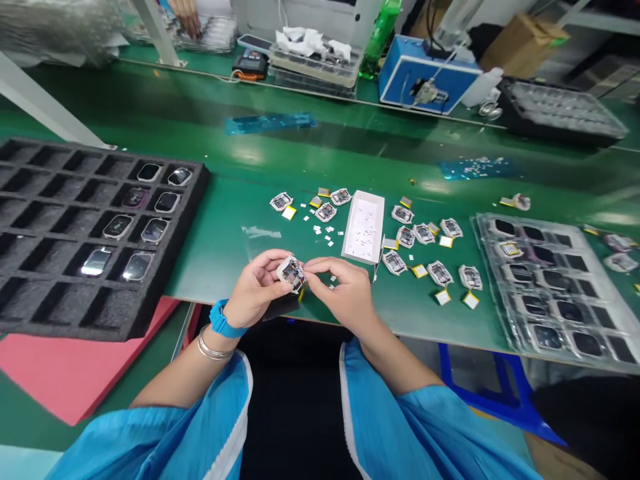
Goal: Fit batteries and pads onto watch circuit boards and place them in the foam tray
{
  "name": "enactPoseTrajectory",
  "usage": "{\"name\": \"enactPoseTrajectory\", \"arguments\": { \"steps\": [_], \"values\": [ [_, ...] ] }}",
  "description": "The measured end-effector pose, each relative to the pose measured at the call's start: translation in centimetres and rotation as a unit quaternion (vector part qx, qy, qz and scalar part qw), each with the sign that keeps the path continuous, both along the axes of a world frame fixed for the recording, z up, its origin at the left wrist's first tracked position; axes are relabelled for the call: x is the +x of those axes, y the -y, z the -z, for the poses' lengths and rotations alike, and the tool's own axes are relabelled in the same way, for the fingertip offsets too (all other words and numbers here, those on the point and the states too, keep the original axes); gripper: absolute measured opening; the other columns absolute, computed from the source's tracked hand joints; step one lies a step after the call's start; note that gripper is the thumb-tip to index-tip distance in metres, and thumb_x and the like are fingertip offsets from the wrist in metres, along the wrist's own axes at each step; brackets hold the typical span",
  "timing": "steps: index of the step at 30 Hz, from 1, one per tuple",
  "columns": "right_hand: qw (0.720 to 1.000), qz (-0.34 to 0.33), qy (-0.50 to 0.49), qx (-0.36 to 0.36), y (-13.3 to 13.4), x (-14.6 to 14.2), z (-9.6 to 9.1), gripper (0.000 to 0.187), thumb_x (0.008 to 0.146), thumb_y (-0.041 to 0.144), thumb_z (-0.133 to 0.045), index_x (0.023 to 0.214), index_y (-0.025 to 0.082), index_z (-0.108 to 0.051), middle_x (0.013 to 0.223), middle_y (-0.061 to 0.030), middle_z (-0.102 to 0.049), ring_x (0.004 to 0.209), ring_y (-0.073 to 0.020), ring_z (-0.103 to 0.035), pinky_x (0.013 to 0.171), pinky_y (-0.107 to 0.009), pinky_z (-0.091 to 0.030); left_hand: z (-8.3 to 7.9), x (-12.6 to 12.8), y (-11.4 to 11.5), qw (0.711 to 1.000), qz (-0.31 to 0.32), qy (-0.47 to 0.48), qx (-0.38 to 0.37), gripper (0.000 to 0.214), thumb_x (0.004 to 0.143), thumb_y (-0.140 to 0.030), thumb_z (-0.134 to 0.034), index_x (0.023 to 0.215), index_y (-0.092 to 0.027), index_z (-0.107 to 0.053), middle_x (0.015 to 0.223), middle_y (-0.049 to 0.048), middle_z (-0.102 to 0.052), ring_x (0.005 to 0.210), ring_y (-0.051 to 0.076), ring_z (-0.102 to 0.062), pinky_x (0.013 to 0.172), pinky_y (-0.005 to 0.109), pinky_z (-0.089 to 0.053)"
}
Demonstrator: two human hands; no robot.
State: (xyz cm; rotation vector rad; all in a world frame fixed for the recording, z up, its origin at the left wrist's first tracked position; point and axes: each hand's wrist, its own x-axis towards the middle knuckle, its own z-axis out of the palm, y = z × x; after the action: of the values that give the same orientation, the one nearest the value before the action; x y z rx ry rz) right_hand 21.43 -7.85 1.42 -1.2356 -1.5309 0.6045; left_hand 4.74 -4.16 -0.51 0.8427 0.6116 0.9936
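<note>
Between my hands, over the front edge of the green table, is an opened smartwatch case [291,274] with its circuitry facing up. My left hand [263,280] grips it from the left side, thumb in front and fingers behind. My right hand [343,287] pinches at the case's right edge; whatever is between its fingertips is too small to make out. A yellow-edged battery shows partly below the case. Ahead lies a white box [363,227] with tiny dark parts inside. Small white pads [317,230] are scattered to its left. More opened watch cases [395,262] with batteries lie around the box.
At left, a black foam tray [193,193] holds several watches and overhangs a pink sheet [85,373]. Clear plastic trays [493,280] with watch screens stand at right. Blue film strips [270,123] lie farther back. A blue machine [425,77] and another person's hand [187,17] are behind.
</note>
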Motion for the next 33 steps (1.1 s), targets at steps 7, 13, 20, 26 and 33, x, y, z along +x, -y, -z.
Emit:
{"name": "enactPoseTrajectory", "arguments": {
  "steps": [7, 13, 20, 26, 33],
  "values": [
    [1.000, 0.002, 0.015, -0.005, -0.4, 0.3, 0.3, 0.010, 0.084, 0.017, -0.065, 0.079, 0.023, -0.071, 0.086, -0.0004, -0.078, 0.080, -0.0166, -0.075, 0.076, -0.028, -0.061, 0.4, -0.4, -0.2, 0.999, -0.012, -0.029, 0.028, 0.046, 0.060, -0.020, -0.090, 0.101, -0.020, -0.070, 0.095, 0.0058, -0.074, 0.085, 0.018, -0.070, 0.075, 0.026, -0.058],
    [0.980, 0.038, 0.185, 0.060, 0.4, -0.8, 0.8, 0.017, 0.092, 0.015, -0.056, 0.085, 0.022, -0.069, 0.091, -0.0023, -0.077, 0.086, -0.0167, -0.073, 0.081, -0.029, -0.057, 0.7, -0.2, -0.3, 0.999, -0.033, -0.032, 0.021, 0.045, 0.060, -0.014, -0.089, 0.100, -0.020, -0.072, 0.095, 0.0037, -0.075, 0.085, 0.013, -0.071, 0.078, 0.021, -0.058],
    [0.986, -0.044, -0.111, -0.116, -1.2, -0.9, 2.0, 0.016, 0.090, 0.035, -0.063, 0.100, 0.023, -0.063, 0.107, -0.0063, -0.072, 0.102, -0.0194, -0.067, 0.094, -0.038, -0.055, 0.4, -0.8, -0.4, 0.997, -0.034, 0.017, -0.065, 0.044, 0.062, -0.021, -0.089, 0.102, -0.021, -0.071, 0.096, 0.0046, -0.075, 0.084, 0.014, -0.071, 0.076, 0.021, -0.058],
    [0.789, -0.214, -0.409, -0.406, -1.0, 0.0, 2.7, 0.040, 0.067, 0.034, -0.086, 0.096, 0.020, -0.062, 0.083, 0.0007, -0.070, 0.076, -0.0148, -0.072, 0.075, -0.029, -0.060, -0.4, -1.1, -0.9, 0.992, -0.021, 0.062, -0.104, 0.044, 0.061, -0.023, -0.090, 0.100, -0.021, -0.071, 0.094, 0.0046, -0.076, 0.083, 0.017, -0.073, 0.076, 0.024, -0.059],
    [0.956, -0.066, -0.234, -0.165, -0.9, 1.3, 0.1, 0.017, 0.080, 0.030, -0.075, 0.095, 0.023, -0.072, 0.091, -0.0008, -0.067, 0.081, -0.0130, -0.068, 0.075, -0.028, -0.057, 0.1, -1.2, -1.0, 0.986, 0.030, 0.042, -0.158, 0.043, 0.063, -0.023, -0.088, 0.102, -0.017, -0.072, 0.088, 0.0057, -0.076, 0.079, 0.017, -0.073, 0.074, 0.022, -0.061]
  ]
}}
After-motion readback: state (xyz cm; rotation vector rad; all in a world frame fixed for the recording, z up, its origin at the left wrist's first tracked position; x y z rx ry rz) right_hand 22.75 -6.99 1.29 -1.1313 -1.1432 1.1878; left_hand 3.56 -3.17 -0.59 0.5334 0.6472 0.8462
